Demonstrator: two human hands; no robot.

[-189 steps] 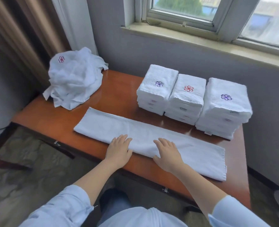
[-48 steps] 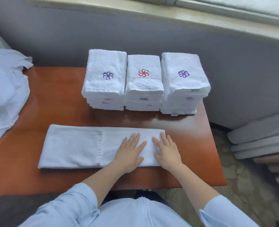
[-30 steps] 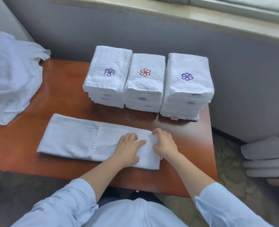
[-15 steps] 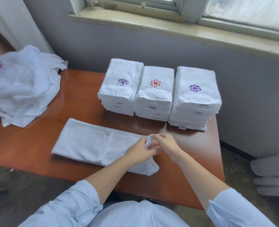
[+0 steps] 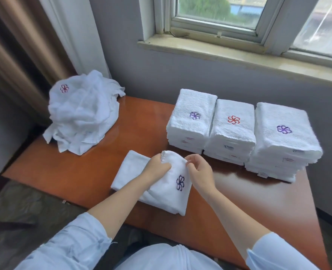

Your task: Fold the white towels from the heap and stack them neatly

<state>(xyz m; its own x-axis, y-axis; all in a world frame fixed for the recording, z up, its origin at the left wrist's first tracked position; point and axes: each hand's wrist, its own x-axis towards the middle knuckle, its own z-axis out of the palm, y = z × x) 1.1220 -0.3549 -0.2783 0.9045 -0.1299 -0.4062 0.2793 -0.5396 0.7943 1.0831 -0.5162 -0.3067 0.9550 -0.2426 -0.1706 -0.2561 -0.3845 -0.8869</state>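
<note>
fold in progress. the towel (image 5: 167,193) lies near the front edge of the desk (image 5: 79,178), just in front of the three finished stacks (image 5: 232,131). half a second earlier its right end was only just lifted; now that end has been carried over to the left, so the long strip has shortened and a dark blue pinwheel emblem (image 5: 180,183) faces up. the left hand (image 5: 157,167) and the right hand (image 5: 200,172) each pinch a corner of the raised flap's far edge, fingers curled on the cloth; the flap is not yet laid flat. by this reading, the fold needs pressing down before stacking. the terry is soft, nappy and limp; the stacks are blocky and square-edged, whereas the heap (image 5: 83,114) at far left is a crumpled mound on glossy red-brown wood.
</note>
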